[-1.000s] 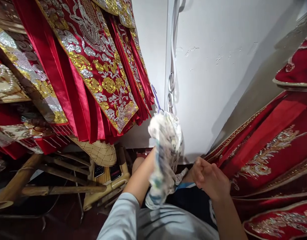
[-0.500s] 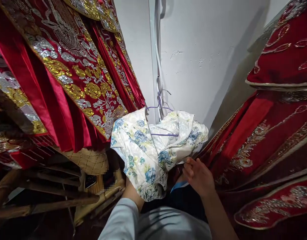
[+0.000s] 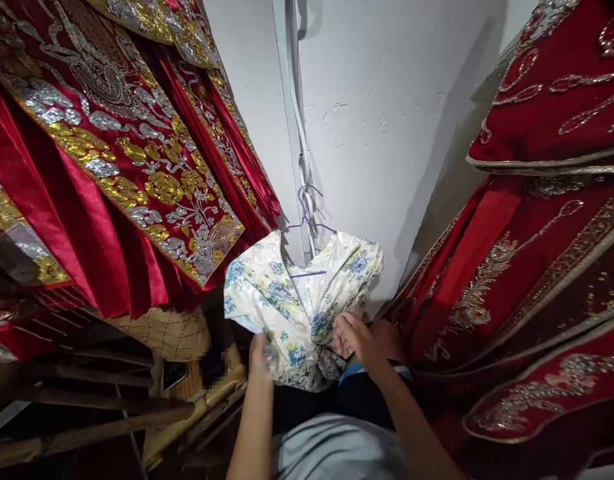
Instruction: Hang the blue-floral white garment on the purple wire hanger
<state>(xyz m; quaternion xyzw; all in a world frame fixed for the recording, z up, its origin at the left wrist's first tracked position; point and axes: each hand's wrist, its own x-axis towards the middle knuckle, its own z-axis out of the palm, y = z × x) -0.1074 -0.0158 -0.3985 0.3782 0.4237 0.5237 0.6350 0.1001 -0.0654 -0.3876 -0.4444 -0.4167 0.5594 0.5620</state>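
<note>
A white garment with blue and yellow flowers (image 3: 297,300) hangs on a thin purple wire hanger (image 3: 307,213) in front of a white wall. My right hand (image 3: 361,340) grips the bunched fabric at the garment's lower middle. On the lower left side of the garment, my left hand (image 3: 261,352) touches the cloth; its fingers are blurred and partly behind the fabric.
Red satin robes with gold and silver embroidery (image 3: 127,153) hang close on the left, and more red embroidered robes (image 3: 537,253) on the right. A white strap (image 3: 293,120) hangs down the wall. Bamboo furniture (image 3: 111,413) and a woven cushion (image 3: 167,330) sit low left.
The garment went from a twisted bundle to spread open on its hanger. My right hand moved up and took hold of the fabric; my left hand came out from under it.
</note>
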